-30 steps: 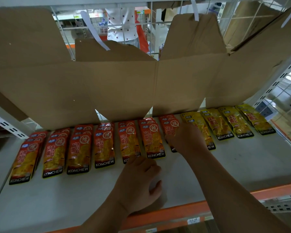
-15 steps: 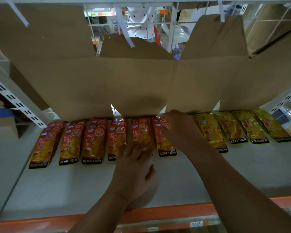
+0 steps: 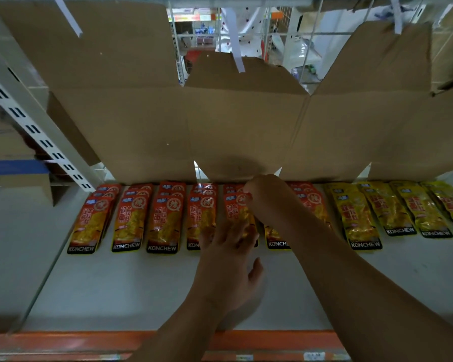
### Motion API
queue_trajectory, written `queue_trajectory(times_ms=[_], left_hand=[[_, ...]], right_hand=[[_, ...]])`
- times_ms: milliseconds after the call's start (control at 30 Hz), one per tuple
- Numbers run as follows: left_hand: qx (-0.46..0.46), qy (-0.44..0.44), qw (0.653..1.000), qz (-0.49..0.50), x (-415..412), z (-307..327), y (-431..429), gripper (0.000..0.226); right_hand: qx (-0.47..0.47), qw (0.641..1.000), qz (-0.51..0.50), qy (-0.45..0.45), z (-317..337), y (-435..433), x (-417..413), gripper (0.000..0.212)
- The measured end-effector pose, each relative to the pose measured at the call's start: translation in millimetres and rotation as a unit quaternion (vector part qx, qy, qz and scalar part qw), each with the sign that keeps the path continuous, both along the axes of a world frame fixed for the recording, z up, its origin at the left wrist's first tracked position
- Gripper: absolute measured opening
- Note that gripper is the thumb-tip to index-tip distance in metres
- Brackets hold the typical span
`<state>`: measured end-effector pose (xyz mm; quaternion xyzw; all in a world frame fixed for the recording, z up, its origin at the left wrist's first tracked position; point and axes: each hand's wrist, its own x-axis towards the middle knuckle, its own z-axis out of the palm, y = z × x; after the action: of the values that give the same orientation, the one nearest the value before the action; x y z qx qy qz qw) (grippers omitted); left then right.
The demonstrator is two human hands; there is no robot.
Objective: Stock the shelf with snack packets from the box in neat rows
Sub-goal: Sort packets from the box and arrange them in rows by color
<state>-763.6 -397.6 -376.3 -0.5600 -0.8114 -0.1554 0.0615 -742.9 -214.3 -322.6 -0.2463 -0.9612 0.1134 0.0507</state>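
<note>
Nearest the viewer runs the orange front rail of the shelf, with small labels on it that are too blurred to read. Both forearms reach over the rail onto the white shelf surface. The left hand lies palm down near the middle, fingers straight and spread, pressing flat on the near end of the front packet in the fifth stack from the left. The right hand reaches further in, its fingers curled and pinching the far end of that same packet. The red packets lie flat in overlapping stacks, side by side in one row along the far part of the shelf, printed ends toward the viewer. The right forearm hides part of the stacks to its right. The yellow packets continue the row to the right edge. Behind the row a cardboard sheet stands upright along the far edge, its flaps raised. A wire grid shows above it. At far left stand a slotted upright and a carton with a blue band.
</note>
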Motion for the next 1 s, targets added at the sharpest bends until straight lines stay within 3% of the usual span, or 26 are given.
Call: queue_trajectory(times_ms=[267, 467, 800, 1000], left_hand=[[0.015, 0.005, 1.000, -0.002, 0, -2, 0, 0.044], [0.023, 0.012, 1.000, 0.002, 0, -3, 0, 0.044], [0.032, 0.002, 0.999, 0.004, -1, -5, 0, 0.044], [0.056, 0.027, 0.998, 0.008, 1, -5, -1, 0.046]], right_hand=[[0.002, 1.000, 0.013, -0.002, 5, -6, 4, 0.041], [-0.014, 1.000, 0.004, 0.009, 4, -8, 7, 0.023], [-0.017, 1.000, -0.017, 0.019, 4, -11, 11, 0.023], [-0.036, 0.995, -0.028, 0.083, 12, -20, 26, 0.020]])
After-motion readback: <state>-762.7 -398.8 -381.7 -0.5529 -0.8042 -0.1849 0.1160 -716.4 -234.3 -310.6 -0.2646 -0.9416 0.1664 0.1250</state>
